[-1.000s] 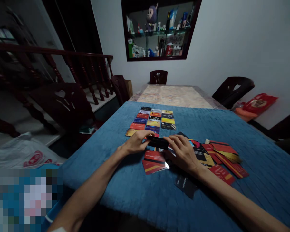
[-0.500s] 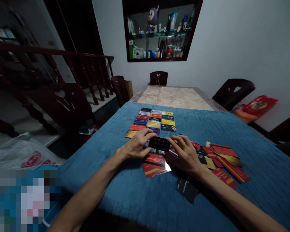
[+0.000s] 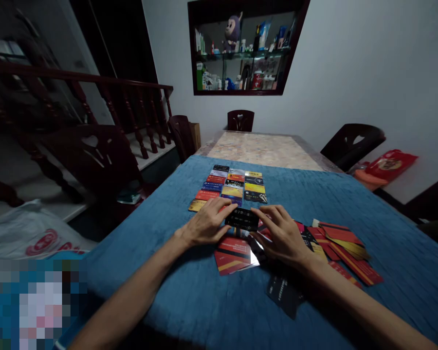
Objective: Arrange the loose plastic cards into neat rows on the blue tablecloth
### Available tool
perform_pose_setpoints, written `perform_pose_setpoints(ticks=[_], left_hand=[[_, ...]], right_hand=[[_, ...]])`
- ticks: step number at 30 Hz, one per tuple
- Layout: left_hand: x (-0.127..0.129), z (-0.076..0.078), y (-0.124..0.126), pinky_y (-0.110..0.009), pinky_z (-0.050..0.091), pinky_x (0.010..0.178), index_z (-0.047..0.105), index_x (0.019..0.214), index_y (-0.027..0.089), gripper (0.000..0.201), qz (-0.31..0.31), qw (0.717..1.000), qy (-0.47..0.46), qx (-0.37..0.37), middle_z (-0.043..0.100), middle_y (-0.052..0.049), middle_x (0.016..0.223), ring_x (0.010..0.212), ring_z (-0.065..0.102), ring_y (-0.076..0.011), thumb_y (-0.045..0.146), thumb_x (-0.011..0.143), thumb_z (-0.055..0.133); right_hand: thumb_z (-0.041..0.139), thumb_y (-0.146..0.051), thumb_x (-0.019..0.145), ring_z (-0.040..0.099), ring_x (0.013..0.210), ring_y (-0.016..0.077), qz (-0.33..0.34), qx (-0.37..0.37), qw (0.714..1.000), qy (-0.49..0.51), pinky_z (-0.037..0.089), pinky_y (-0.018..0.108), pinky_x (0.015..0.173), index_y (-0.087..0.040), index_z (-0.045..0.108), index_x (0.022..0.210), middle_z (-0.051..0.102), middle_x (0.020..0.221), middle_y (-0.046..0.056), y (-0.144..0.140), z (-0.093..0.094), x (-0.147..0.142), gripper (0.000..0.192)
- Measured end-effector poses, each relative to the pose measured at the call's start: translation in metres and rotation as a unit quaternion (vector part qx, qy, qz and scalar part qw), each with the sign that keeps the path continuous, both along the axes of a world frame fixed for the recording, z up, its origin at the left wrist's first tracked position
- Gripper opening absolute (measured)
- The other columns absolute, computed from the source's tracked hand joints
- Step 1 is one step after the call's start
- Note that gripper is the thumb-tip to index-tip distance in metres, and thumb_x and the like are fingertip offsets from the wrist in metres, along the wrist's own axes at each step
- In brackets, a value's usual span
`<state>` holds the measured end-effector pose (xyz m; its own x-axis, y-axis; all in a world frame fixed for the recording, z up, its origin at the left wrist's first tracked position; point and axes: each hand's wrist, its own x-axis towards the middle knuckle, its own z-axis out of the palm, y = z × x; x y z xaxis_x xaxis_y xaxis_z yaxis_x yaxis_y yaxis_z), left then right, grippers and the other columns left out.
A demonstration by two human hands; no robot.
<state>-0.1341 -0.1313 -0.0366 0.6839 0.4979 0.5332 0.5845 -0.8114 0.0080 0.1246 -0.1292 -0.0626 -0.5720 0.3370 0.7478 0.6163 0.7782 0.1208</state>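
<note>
- Black, the card (image 3: pixel 243 218) is being held between both hands in the head view, just above the blue cloth (image 3: pixel 204 301), at the near end of the laid-out rows of cards (image 3: pixel 233 184)
- Over the last second the card is travelling a little farther from the person, from over the red cards (image 3: pixel 235 250) toward the near edge of the rows; it is now nearly touching the nearest row, though I cannot tell whether it is resting on the cloth yet
- Left hand (image 3: pixel 206 226) is curling partly closed, thumb and forefinger pinching the card's left end, the other fingers lying low over the cloth
- Right hand (image 3: pixel 282 236) is likewise half closed, fingertips gripping the card's right end, palm hovering over the loose heap
- Judging from that drift, the card is being lined up with the grid rather than returned to the heap, so the placing step appears close to its end
- Loose cards (image 3: pixel 345 243) are lying scattered to the right of the right hand, and a dark card (image 3: pixel 282 291) is sitting alone nearer the person
- Beyond the cloth the bare tabletop (image 3: pixel 263 150) is showing, with chairs around it and a wall cabinet (image 3: pixel 246 46) on the far wall; a stair railing (image 3: pixel 105 112) is standing at the left
</note>
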Motion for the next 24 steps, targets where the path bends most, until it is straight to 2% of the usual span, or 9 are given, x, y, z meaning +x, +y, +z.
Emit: perform_pose_setpoints(ticks=[13,21,24], left_hand=[[-0.012,0.016,0.026,-0.052,0.049,0.095,0.046,0.137,0.010,0.053,0.043,0.997,0.048,0.040,0.057,-0.022,0.128,0.118,0.055,-0.0343,0.018,0.086,0.059],[-0.016,0.022,0.055,-0.049,0.048,0.093,0.047,0.134,0.005,0.052,0.091,0.988,0.105,0.073,0.057,-0.024,0.126,0.116,0.055,-0.0352,0.012,0.084,0.056],[-0.019,0.024,0.069,-0.047,0.047,0.093,0.048,0.133,0.005,0.053,0.101,0.986,0.115,0.066,0.056,-0.024,0.128,0.116,0.055,-0.0355,0.018,0.084,0.059]], right_hand=[[0.060,-0.030,0.088,0.052,0.096,0.0281,0.012,-0.011,0.999,-0.031,0.051,0.042,0.078,-0.018,0.043,0.146,0.062,0.108,0.014,0.036,0.026,-0.016,0.061],[0.060,-0.033,0.087,0.052,0.094,0.0275,0.018,-0.029,0.998,-0.054,0.050,0.042,0.077,-0.017,0.052,0.132,0.060,0.107,0.014,0.073,0.037,-0.025,0.048],[0.061,-0.034,0.086,0.052,0.098,0.0283,0.018,-0.045,0.997,-0.062,0.050,0.043,0.079,-0.019,0.054,0.130,0.059,0.109,0.013,0.090,0.039,-0.029,0.047]])
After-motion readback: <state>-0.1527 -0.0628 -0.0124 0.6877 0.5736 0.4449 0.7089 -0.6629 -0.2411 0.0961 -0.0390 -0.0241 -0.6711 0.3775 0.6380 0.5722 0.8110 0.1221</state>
